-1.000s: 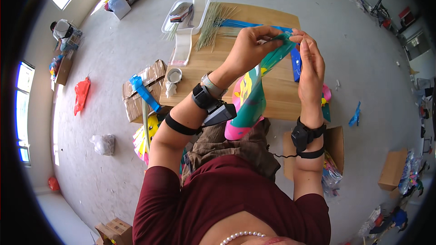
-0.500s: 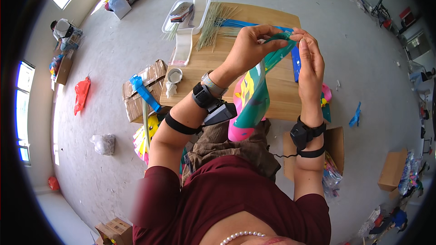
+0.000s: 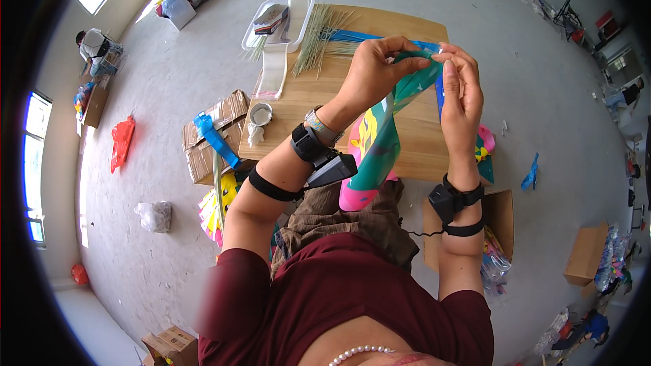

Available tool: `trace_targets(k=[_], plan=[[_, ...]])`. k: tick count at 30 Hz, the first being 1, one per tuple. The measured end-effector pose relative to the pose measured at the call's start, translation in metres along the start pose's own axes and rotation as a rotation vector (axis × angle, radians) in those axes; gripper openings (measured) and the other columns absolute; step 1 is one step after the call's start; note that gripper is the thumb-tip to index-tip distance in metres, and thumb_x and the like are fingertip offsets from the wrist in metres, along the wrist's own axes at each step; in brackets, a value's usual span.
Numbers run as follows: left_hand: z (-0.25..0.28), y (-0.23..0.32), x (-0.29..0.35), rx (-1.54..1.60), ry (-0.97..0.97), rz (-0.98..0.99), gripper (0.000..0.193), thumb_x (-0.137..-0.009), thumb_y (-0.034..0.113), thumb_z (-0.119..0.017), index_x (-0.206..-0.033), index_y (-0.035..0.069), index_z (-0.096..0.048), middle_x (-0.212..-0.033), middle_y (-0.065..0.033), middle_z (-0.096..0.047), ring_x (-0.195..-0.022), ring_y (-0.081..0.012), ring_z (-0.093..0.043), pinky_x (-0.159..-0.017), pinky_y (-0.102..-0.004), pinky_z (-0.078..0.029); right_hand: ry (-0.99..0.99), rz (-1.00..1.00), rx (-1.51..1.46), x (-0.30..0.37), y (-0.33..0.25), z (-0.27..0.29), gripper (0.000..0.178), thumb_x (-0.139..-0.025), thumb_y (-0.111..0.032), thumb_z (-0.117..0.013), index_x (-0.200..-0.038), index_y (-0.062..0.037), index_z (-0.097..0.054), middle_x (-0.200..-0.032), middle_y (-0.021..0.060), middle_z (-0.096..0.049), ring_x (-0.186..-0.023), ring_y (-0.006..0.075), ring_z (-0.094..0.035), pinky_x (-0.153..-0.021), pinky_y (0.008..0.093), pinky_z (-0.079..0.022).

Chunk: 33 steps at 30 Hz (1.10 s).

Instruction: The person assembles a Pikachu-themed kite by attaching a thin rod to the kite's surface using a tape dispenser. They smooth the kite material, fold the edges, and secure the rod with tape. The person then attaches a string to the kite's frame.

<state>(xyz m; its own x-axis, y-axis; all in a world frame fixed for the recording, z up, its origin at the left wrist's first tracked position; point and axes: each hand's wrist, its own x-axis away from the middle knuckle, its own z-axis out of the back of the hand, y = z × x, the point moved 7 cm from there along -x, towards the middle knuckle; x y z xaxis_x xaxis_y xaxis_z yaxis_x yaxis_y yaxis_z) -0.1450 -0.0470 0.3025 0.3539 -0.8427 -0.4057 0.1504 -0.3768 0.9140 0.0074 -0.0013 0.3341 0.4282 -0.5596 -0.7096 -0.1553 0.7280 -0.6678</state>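
Note:
My left hand (image 3: 375,71) and my right hand (image 3: 461,88) are raised over a low wooden table (image 3: 413,135), pinching the top edge of a colourful printed sheet (image 3: 380,142), teal with yellow and pink. The sheet hangs down from my fingers toward my lap. Behind my hands a blue strip (image 3: 366,35) lies on the table beside a bundle of thin pale sticks (image 3: 319,37). Both wrists wear black strapped devices.
A clear plastic tray (image 3: 281,20) and a strip of clear packets (image 3: 271,71) sit at the table's far left, a small round tin (image 3: 260,114) near its left edge. Cardboard boxes (image 3: 210,135) stand left, another box (image 3: 498,220) right. A person (image 3: 91,47) sits far left.
The hanging sheet has shifted slightly and my fingers have worked along its top edge; both hands stay in nearly the same place.

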Motion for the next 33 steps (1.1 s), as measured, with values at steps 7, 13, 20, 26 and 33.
trace_targets(k=[7, 13, 20, 26, 33], plan=[[0.0, -0.005, 0.0, -0.062, -0.028, 0.001, 0.017, -0.092, 0.012, -0.076, -0.104, 0.0, -0.073, -0.086, 0.0006, -0.07, -0.078, -0.0034, -0.062, -0.067, -0.0207, -0.05, 0.077, 0.222, 0.4, -0.002, -0.015, 0.005, 0.013, -0.099, -0.016, -0.066, -0.107, -0.006, -0.07, -0.126, 0.0118, -0.06, -0.117, 0.0277, -0.06, -0.095, 0.0393, -0.05], [0.001, -0.001, 0.0, -0.095, -0.016, -0.026, 0.017, -0.092, 0.012, -0.076, -0.104, 0.0, -0.073, -0.086, -0.0002, -0.07, -0.078, -0.0036, -0.061, -0.067, -0.0207, -0.049, 0.166, 0.283, 0.397, -0.005, -0.024, 0.01, 0.02, -0.092, -0.018, -0.075, -0.109, -0.0069, -0.07, -0.124, 0.0116, -0.061, -0.114, 0.0286, -0.061, -0.094, 0.0392, -0.05], [0.001, -0.006, 0.004, -0.109, -0.012, 0.031, 0.018, -0.092, 0.013, -0.077, -0.104, 0.0, -0.073, -0.087, -0.001, -0.071, -0.08, -0.0045, -0.064, -0.068, -0.0218, -0.051, 0.028, 0.185, 0.322, -0.026, -0.017, 0.015, 0.021, -0.091, -0.021, -0.077, -0.103, -0.0044, -0.072, -0.119, 0.0125, -0.064, -0.114, 0.0269, -0.063, -0.094, 0.037, -0.05], [0.0, -0.004, 0.004, -0.109, -0.023, 0.034, 0.018, -0.092, 0.012, -0.076, -0.104, 0.0, -0.072, -0.088, -0.0004, -0.072, -0.081, -0.0039, -0.064, -0.069, -0.0215, -0.052, -0.025, 0.146, 0.25, -0.029, -0.014, 0.011, 0.015, -0.09, -0.016, -0.077, -0.095, -0.0033, -0.072, -0.12, 0.0116, -0.065, -0.115, 0.0259, -0.063, -0.095, 0.0373, -0.049], [0.003, -0.008, 0.003, -0.096, -0.022, 0.019, 0.018, -0.093, 0.012, -0.076, -0.105, -0.001, -0.072, -0.088, -0.0006, -0.072, -0.082, -0.0037, -0.064, -0.07, -0.0213, -0.052, -0.012, 0.311, 0.347, -0.021, -0.025, 0.006, 0.012, -0.089, -0.015, -0.077, -0.094, -0.0054, -0.072, -0.121, 0.0085, -0.066, -0.113, 0.0278, -0.063, -0.094, 0.0388, -0.051]])
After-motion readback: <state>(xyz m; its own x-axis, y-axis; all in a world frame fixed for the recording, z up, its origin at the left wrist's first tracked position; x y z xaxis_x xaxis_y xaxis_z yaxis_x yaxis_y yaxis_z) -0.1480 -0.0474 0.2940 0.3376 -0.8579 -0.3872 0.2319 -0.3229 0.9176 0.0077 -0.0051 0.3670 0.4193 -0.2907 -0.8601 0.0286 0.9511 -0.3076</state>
